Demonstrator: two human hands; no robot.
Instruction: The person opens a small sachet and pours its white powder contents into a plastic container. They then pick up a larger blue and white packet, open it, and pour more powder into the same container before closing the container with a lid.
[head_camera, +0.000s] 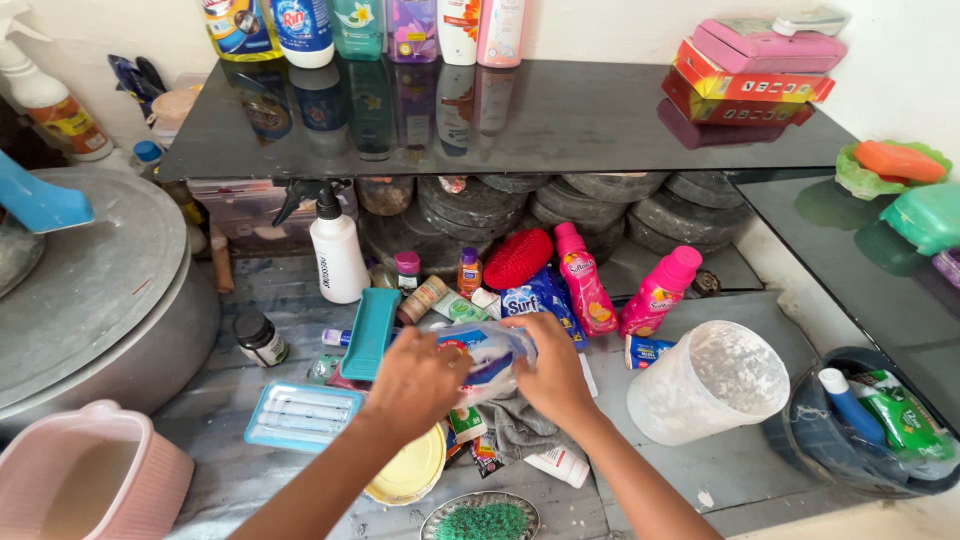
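Note:
My left hand (412, 385) and my right hand (553, 372) both grip a clear plastic packet with blue and red print (487, 358), held just above the lower shelf. Under it lies a grey cloth (512, 425). A round yellow lid (412, 470) sits below my left wrist. A teal soap box lid (370, 333) and a light blue tray (302, 415) lie left of my left hand. Two pink bottles (584, 280) (658, 292) and a blue detergent packet (530, 297) lie just beyond the held packet.
A white spray bottle (336, 250) stands at the back left. A translucent tub (708, 382) tilts at the right, next to a dark bucket (812, 440) of sachets. A metal drum lid (90, 290) and pink basket (120, 470) fill the left. Bottles line the dark upper shelf (560, 120).

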